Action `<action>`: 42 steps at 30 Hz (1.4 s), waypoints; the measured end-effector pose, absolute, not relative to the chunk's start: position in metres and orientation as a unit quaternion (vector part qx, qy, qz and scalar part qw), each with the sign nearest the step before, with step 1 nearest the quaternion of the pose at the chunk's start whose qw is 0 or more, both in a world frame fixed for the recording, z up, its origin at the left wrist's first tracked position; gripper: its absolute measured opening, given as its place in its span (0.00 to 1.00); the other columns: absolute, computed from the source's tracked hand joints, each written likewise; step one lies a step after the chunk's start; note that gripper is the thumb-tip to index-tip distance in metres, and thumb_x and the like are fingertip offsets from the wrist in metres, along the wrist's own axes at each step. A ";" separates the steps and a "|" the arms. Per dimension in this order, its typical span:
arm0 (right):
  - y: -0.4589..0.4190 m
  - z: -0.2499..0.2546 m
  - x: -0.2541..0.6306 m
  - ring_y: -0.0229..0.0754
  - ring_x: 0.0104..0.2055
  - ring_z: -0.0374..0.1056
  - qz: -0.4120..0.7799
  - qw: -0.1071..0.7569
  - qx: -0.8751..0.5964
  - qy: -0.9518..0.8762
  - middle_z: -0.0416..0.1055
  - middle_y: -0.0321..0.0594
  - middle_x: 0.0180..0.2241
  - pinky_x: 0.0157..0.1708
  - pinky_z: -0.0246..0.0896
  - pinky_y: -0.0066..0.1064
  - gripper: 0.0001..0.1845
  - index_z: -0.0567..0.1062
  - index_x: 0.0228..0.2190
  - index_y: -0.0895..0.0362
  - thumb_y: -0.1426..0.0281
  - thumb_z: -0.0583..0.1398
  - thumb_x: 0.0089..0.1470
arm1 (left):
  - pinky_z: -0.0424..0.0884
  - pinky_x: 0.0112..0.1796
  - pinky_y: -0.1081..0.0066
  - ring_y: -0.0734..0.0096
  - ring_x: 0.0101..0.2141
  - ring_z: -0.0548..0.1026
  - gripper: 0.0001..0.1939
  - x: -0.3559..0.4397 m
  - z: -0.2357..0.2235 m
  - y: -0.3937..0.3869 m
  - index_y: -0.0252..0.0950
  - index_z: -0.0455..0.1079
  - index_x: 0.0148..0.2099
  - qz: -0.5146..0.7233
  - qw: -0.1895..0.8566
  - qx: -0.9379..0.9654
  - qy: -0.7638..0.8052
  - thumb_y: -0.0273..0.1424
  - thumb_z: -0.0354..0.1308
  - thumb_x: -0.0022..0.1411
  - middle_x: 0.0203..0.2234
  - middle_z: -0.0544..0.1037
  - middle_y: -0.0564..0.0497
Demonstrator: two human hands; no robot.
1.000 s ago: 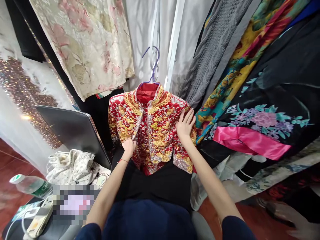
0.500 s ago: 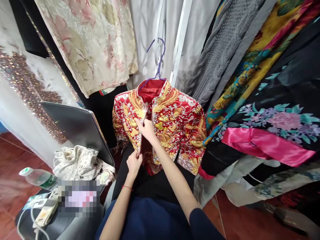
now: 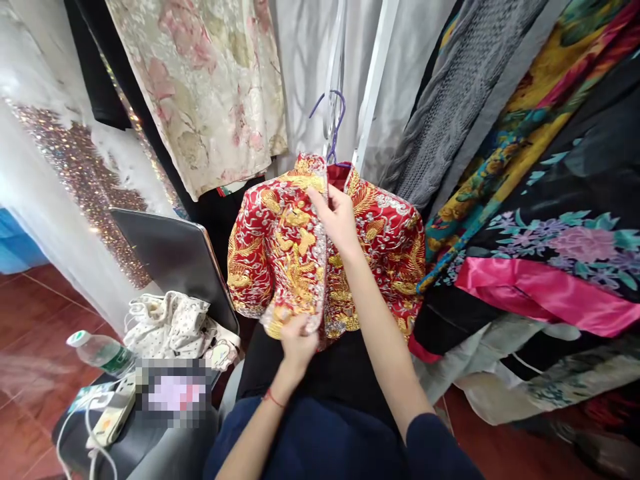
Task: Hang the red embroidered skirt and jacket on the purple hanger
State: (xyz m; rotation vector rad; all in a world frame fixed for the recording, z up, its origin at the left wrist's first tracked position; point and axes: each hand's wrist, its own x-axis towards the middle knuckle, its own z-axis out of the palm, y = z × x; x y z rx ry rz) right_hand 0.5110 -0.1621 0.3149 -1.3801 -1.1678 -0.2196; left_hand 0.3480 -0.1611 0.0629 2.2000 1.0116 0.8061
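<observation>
A red jacket with gold and silver embroidery (image 3: 280,247) hangs in front of me on a purple hanger (image 3: 334,127). My left hand (image 3: 296,340) is closed on the bottom hem of the jacket's left front panel. My right hand (image 3: 336,215) pinches the same panel's edge near the collar, holding it across the front opening. Below the jacket hangs black fabric (image 3: 325,373).
An open laptop (image 3: 175,257) stands at left beside a spotted white cloth bag (image 3: 167,323), a water bottle (image 3: 103,352) and a power strip (image 3: 113,417). Hanging garments crowd the right: grey knit (image 3: 450,107), a black floral robe with a pink band (image 3: 540,293). The floor has red tiles (image 3: 30,320).
My right hand left the jacket's right side, took the left panel's edge and rose to the collar. My left hand drew the hem rightward, closing the front.
</observation>
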 end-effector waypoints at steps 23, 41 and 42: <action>-0.184 0.186 0.558 0.43 0.37 0.64 -0.097 0.611 -0.673 -0.404 0.69 0.42 0.38 0.41 0.59 0.34 0.17 0.72 0.33 0.54 0.53 0.62 0.57 | 0.70 0.48 0.66 0.63 0.44 0.77 0.08 0.440 -0.031 -0.100 0.35 0.71 0.42 0.192 0.514 0.727 0.412 0.23 0.60 0.60 0.38 0.77 0.46; -0.186 -0.070 0.480 0.46 0.51 0.71 0.347 0.741 -0.568 0.088 0.70 0.46 0.54 0.49 0.71 0.45 0.21 0.71 0.54 0.57 0.61 0.61 0.63 | 0.74 0.35 0.72 0.75 0.32 0.74 0.08 0.402 -0.071 -0.081 0.33 0.73 0.43 0.247 0.856 0.236 0.388 0.32 0.60 0.67 0.34 0.76 0.50; -0.184 -0.075 0.481 0.46 0.51 0.70 0.347 0.747 -0.558 0.100 0.69 0.46 0.55 0.50 0.71 0.45 0.21 0.71 0.54 0.57 0.61 0.61 0.63 | 0.72 0.33 0.75 0.78 0.29 0.72 0.06 0.399 -0.070 -0.083 0.33 0.73 0.39 0.236 0.867 0.232 0.372 0.31 0.61 0.66 0.28 0.74 0.53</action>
